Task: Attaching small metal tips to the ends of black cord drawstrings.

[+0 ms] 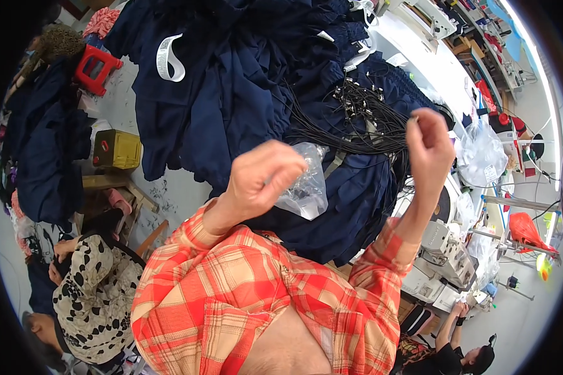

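My left hand (pixel 261 177) is raised, its thumb and fingers drawn together in a pinch. Anything between them is too small or blurred to name. Just beyond its fingertips lies a clear plastic bag (pixel 313 197) with small shiny pieces inside. My right hand (pixel 430 145) is up on the right, thumb and forefinger pinched; a tiny light speck shows at the tips, its kind unclear. Between the hands, a bundle of thin black cords (pixel 363 145) with small metal ends lies across a heap of navy garments (pixel 231 81).
A looped white label strip (pixel 167 59) lies on the garments. Sewing machines (pixel 447 250) stand at the right. A red stool (pixel 97 70) and a yellow can (pixel 116 149) are at the left. Co-workers sit at lower left (pixel 100 300) and lower right (pixel 447 347).
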`<action>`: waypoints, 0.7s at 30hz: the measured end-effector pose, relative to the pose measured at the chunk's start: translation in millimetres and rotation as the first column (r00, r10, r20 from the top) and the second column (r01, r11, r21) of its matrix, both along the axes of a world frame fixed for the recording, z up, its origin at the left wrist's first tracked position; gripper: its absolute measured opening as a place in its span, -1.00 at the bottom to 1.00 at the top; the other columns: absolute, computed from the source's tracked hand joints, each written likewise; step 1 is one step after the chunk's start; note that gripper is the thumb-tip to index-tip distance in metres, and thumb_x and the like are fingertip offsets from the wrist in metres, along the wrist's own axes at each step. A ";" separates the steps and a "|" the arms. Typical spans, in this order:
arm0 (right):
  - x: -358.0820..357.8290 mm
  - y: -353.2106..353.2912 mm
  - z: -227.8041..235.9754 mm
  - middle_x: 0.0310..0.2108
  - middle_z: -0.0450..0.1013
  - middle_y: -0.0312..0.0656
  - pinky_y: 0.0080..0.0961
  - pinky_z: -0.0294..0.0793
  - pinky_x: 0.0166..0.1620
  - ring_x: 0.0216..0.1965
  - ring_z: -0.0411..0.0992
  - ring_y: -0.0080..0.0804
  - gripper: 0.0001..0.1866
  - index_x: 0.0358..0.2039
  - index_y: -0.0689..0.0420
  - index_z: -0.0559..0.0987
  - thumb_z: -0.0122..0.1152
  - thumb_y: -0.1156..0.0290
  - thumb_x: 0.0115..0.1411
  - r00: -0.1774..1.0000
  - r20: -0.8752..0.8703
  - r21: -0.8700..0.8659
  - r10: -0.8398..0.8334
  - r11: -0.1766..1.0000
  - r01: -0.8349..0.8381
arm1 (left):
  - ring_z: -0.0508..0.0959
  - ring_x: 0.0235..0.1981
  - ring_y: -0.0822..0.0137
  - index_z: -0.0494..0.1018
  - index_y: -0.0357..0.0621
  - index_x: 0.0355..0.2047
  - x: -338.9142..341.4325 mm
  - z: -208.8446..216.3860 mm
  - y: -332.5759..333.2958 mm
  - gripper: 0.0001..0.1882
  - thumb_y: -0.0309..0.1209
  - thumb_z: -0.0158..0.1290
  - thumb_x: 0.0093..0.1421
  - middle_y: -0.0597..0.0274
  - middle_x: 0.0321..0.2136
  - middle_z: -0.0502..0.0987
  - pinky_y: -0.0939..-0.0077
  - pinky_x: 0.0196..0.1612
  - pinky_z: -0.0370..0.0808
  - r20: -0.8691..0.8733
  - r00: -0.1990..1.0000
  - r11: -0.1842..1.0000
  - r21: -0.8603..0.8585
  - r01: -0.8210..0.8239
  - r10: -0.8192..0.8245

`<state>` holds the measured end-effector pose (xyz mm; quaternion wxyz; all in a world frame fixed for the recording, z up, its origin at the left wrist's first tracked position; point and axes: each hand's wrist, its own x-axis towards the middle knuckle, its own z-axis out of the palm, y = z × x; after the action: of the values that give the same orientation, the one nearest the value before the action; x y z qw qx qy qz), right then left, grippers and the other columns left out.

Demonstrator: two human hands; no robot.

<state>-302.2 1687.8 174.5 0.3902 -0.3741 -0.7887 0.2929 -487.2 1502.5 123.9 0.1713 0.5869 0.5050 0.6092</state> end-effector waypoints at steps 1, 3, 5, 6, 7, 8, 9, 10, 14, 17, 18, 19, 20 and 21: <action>-6.5 9.1 4.9 -0.56 0.38 -0.41 -0.82 0.24 -0.46 -0.52 0.28 -0.78 -0.86 -0.30 0.24 0.49 0.12 0.58 0.08 0.997 0.037 0.108 -0.064 0.992 0.060 | 0.50 -0.49 0.27 0.45 -0.31 -0.43 0.3 0.6 -5.5 -0.89 -0.49 0.00 0.14 0.11 -0.50 0.48 0.53 -0.39 0.42 0.022 0.985 0.981 -0.090 0.170 -0.169; -14.6 38.1 -4.4 -0.55 0.48 -0.25 -0.63 0.37 -0.42 -0.51 0.43 -0.56 -0.84 -0.29 0.21 0.49 0.13 0.45 0.10 0.964 0.172 0.300 -0.204 0.943 0.146 | 0.52 -0.41 0.18 0.45 -0.31 -0.39 11.8 -6.2 -13.4 -0.89 -0.50 0.00 0.12 0.06 -0.43 0.49 0.46 -0.35 0.44 -0.022 0.930 0.890 -0.299 0.344 -0.367; -24.3 59.3 -20.3 -0.51 0.51 -0.11 -0.38 0.43 -0.36 -0.46 0.50 -0.22 -0.76 -0.28 0.18 0.50 0.11 0.29 0.11 0.870 0.393 0.456 -0.298 0.885 0.097 | 0.50 -0.30 0.11 0.43 -0.29 -0.30 25.8 -27.9 -16.6 -0.85 -0.52 0.00 0.09 0.01 -0.29 0.47 0.43 -0.30 0.44 -0.320 0.877 0.881 -0.426 0.206 -0.360; -31.8 61.4 -29.5 -0.40 0.50 -0.11 -0.25 0.44 -0.29 -0.36 0.47 -0.06 -0.70 -0.26 0.14 0.50 0.08 0.20 0.11 0.793 0.539 0.411 -0.284 0.911 0.047 | 0.48 -0.23 0.07 0.38 -0.30 -0.21 27.9 -32.2 -19.2 -0.75 -0.57 -0.01 0.05 -0.03 -0.17 0.42 0.37 -0.22 0.44 -0.395 0.812 0.800 -0.584 0.139 -0.430; -38.6 51.2 -38.4 -0.31 0.48 -0.17 -0.30 0.45 -0.28 -0.30 0.46 -0.15 -0.73 -0.24 0.11 0.49 0.10 0.25 0.09 0.722 0.592 0.529 -0.359 0.849 -0.012 | 0.48 -0.23 0.07 0.38 -0.30 -0.21 30.5 -38.6 -20.8 -0.75 -0.57 -0.01 0.05 -0.03 -0.17 0.42 0.37 -0.22 0.44 -0.399 0.816 0.804 -0.581 0.128 -0.419; -45.5 39.9 -44.8 -0.25 0.45 -0.20 -0.35 0.46 -0.29 -0.27 0.45 -0.20 -0.76 -0.24 0.07 0.48 0.13 0.31 0.06 0.749 0.580 0.539 -0.320 0.840 -0.058 | 0.47 -0.23 0.04 0.36 -0.32 -0.19 33.3 -47.5 -21.4 -0.71 -0.59 -0.02 0.02 -0.07 -0.16 0.40 0.34 -0.19 0.43 -0.442 0.831 0.852 -0.519 0.070 -0.338; -51.8 24.9 -50.5 -0.32 0.47 -0.21 -0.39 0.47 -0.30 -0.32 0.45 -0.24 -0.79 -0.28 0.07 0.50 0.15 0.38 0.02 0.837 0.504 0.541 -0.216 0.834 -0.110 | 0.47 -0.23 0.01 0.35 -0.34 -0.17 37.1 -59.0 -20.2 -0.67 -0.60 -0.02 -0.01 -0.10 -0.15 0.39 0.32 -0.16 0.43 -0.476 0.841 0.891 -0.454 0.015 -0.256; -59.2 7.0 -55.2 -0.38 0.47 -0.22 -0.39 0.46 -0.31 -0.35 0.44 -0.25 -0.82 -0.33 0.06 0.52 0.17 0.40 0.00 0.896 0.442 0.482 -0.044 0.854 -0.196 | 0.46 -0.21 -0.06 0.33 -0.36 -0.15 40.4 -72.0 -18.7 -0.60 -0.62 -0.02 -0.09 -0.17 -0.15 0.37 0.24 -0.13 0.42 -0.481 0.832 0.859 -0.513 -0.010 -0.277; -86.5 -29.6 -89.0 -0.45 0.43 -0.22 -0.38 0.43 -0.35 -0.37 0.41 -0.25 -0.74 -0.31 0.08 0.48 0.21 0.31 -0.04 0.769 0.606 0.325 0.201 0.820 -0.470 | 0.47 -0.22 -0.02 0.34 -0.32 -0.15 50.6 -101.7 0.3 -0.58 -0.59 -0.01 -0.11 -0.14 -0.18 0.39 0.26 -0.16 0.43 -0.651 0.754 0.953 -0.275 -0.127 -0.087; -90.8 -23.9 -124.4 -0.51 0.43 -0.23 -0.39 0.42 -0.35 -0.40 0.40 -0.26 -0.82 -0.38 0.07 0.48 0.19 0.33 -0.02 0.729 0.656 0.306 0.197 0.813 -0.495 | 0.48 -0.33 0.05 0.37 -0.31 -0.24 48.0 -115.8 11.1 -0.68 -0.51 -0.04 -0.07 -0.06 -0.30 0.40 0.32 -0.27 0.44 -0.709 0.698 0.948 -0.282 -0.149 -0.101; -89.5 -22.7 -128.0 -0.51 0.43 -0.23 -0.39 0.42 -0.35 -0.40 0.40 -0.26 -0.82 -0.38 0.07 0.48 0.19 0.33 -0.02 0.732 0.654 0.311 0.194 0.813 -0.493 | 0.48 -0.33 0.07 0.37 -0.30 -0.24 47.0 -117.1 12.0 -0.68 -0.49 -0.04 -0.07 -0.06 -0.30 0.40 0.32 -0.28 0.44 -0.713 0.689 0.938 -0.313 -0.149 -0.129; -87.4 -21.3 -129.8 -0.55 0.43 -0.23 -0.41 0.42 -0.38 -0.44 0.41 -0.27 -0.84 -0.39 0.08 0.49 0.18 0.34 -0.01 0.758 0.607 0.306 0.241 0.809 -0.502 | 0.49 -0.34 0.09 0.37 -0.29 -0.24 46.1 -117.4 13.2 -0.68 -0.48 -0.04 -0.06 -0.05 -0.30 0.41 0.33 -0.29 0.44 -0.717 0.679 0.928 -0.343 -0.148 -0.157; -85.3 -19.9 -129.9 -0.59 0.43 -0.23 -0.42 0.42 -0.41 -0.48 0.42 -0.29 -0.86 -0.40 0.09 0.50 0.17 0.35 0.01 0.780 0.557 0.303 0.286 0.804 -0.511 | 0.49 -0.34 0.09 0.37 -0.29 -0.24 45.8 -116.4 15.5 -0.68 -0.48 -0.04 -0.06 -0.05 -0.30 0.41 0.33 -0.29 0.44 -0.720 0.676 0.929 -0.339 -0.148 -0.155; -84.3 -21.2 -126.1 -0.59 0.43 -0.23 -0.42 0.42 -0.41 -0.48 0.42 -0.29 -0.86 -0.40 0.09 0.50 0.17 0.35 0.01 0.780 0.556 0.304 0.288 0.803 -0.513 | 0.49 -0.35 0.10 0.38 -0.28 -0.25 46.0 -115.1 17.7 -0.69 -0.47 -0.03 -0.07 -0.02 -0.32 0.42 0.33 -0.31 0.44 -0.731 0.675 0.944 -0.285 -0.165 -0.103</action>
<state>-386.6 1666.7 48.4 0.1808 -0.1555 -0.9676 0.0825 -441.2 1520.1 8.9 0.0377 0.7365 0.6348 0.2308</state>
